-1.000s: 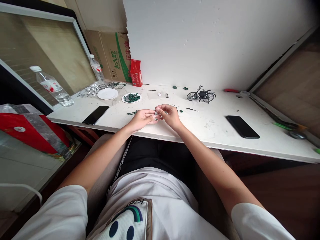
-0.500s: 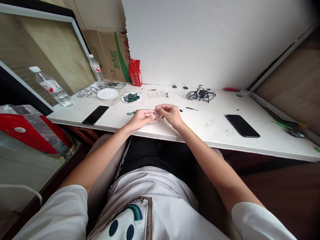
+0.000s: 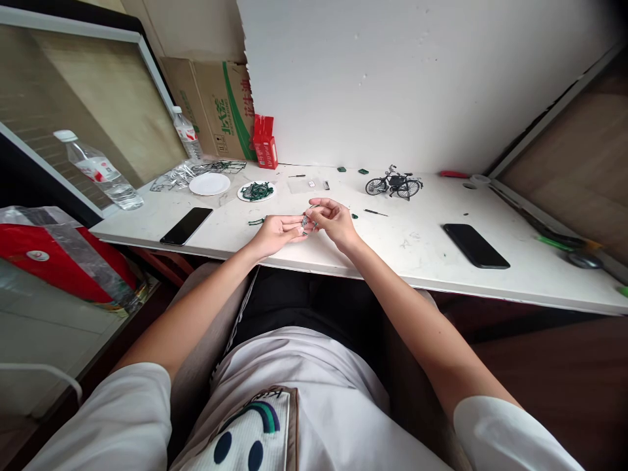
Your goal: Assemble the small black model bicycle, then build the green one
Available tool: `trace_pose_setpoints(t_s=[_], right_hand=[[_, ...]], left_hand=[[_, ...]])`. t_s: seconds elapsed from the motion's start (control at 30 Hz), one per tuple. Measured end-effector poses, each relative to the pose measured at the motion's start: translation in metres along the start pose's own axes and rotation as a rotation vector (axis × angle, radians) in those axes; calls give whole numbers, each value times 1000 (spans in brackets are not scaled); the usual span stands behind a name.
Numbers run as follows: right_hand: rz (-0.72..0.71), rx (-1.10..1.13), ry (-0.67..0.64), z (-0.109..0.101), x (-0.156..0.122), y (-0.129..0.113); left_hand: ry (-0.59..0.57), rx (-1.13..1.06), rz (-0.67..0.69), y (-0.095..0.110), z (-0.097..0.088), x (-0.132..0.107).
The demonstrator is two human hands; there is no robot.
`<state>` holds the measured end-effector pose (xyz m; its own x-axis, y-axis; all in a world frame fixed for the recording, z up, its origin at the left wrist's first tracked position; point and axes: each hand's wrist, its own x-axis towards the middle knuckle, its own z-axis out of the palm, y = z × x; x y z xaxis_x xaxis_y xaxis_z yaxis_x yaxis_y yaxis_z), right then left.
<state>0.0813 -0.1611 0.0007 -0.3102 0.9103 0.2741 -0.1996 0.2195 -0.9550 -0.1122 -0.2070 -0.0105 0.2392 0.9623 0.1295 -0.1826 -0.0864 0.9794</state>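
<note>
Close above the front of the white table, my left hand (image 3: 279, 234) pinches a small silvery-dark part (image 3: 305, 222), too small to name. My right hand (image 3: 335, 222) meets it from the other side, thumb and a finger closed at the same part, its other fingers loosely curled. Just behind the left hand lies a dark green piece (image 3: 256, 222). A small green bit (image 3: 354, 216) and a thin screwdriver (image 3: 376, 212) lie to the right of the hands. Further back stands a black model bicycle (image 3: 394, 184).
A small white plate (image 3: 241, 194) holds tangled green pieces; another white plate (image 3: 210, 184) sits left of it. Phones lie at left (image 3: 187, 226) and right (image 3: 475, 246). A red box (image 3: 265, 142), a cardboard box (image 3: 216, 111) and water bottles (image 3: 105, 171) stand at the back left.
The fingers of my right hand have lifted and opened out a little while its thumb stays at the small part. My left hand has hardly moved.
</note>
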Motion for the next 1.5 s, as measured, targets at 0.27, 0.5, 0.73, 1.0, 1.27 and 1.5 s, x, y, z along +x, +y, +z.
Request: trace_pose_setpoints(t_s=[0.27, 0.5, 0.73, 1.0, 1.27, 1.5], right_hand=[[16, 3, 11, 3, -1, 0], [10, -54, 17, 4, -1, -1], [29, 3, 11, 2, -1, 1], [36, 51, -16, 0, 1, 0], [44, -19, -20, -1, 1, -3], [25, -81, -36, -2, 2, 2]], left_hand=[[-5, -5, -25, 4, -1, 0], [9, -28, -62, 3, -2, 0], [24, -37, -56, 3, 1, 0], [25, -30, -49, 5, 3, -2], [16, -36, -57, 2, 0, 0], [27, -60, -99, 3, 0, 0]])
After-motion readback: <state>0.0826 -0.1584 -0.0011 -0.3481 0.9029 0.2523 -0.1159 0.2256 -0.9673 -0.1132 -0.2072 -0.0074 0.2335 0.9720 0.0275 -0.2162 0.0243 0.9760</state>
